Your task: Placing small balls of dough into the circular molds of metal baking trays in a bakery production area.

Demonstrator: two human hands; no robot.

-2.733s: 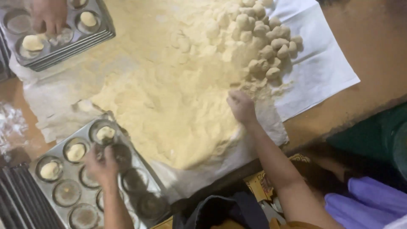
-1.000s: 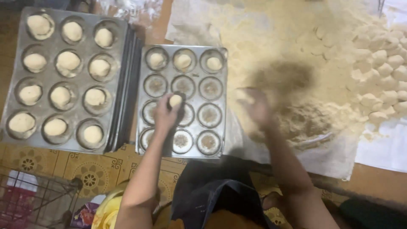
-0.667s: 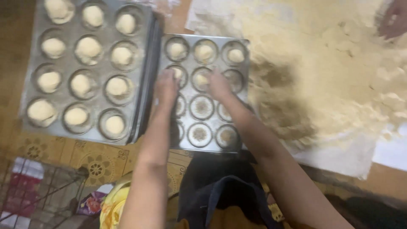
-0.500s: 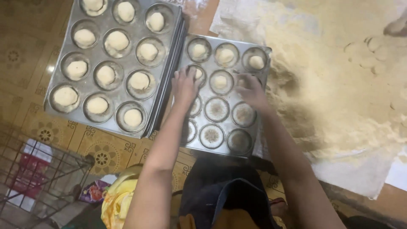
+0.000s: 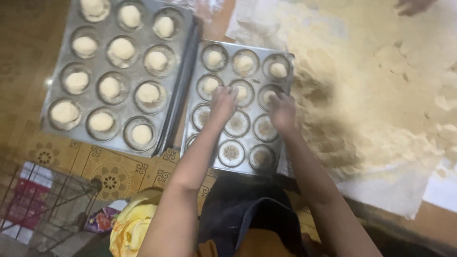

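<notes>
The half-filled baking tray (image 5: pixel 238 109) sits right in front of the person, square on the work surface, and both hands are down over its middle row. The left hand (image 5: pixel 223 102) hovers at the cups in the tray's left and middle columns, fingers bunched together and pointing down; whether they pinch a piece of dough I cannot tell from here. The right hand (image 5: pixel 282 112) is over the right-hand column, fingers curled close together above a cup, its tips blurred, so the grip is not readable either. Nearest the person, the bottom cups are bare metal with a dusting of crumbs. Past the hands, the top row holds three pale dough balls (image 5: pixel 245 63), and the cups under the hands show dough too.

Just beside it on the left, touching edge to edge, lies the full tray (image 5: pixel 57 121), every cup carrying a round dough piece. To the right spreads a wide heap of flour (image 5: pixel 381 95) on white paper (image 5: pixel 404 195). At the far top corner another person's hand (image 5: pixel 413 5) reaches into view over the flour.
</notes>
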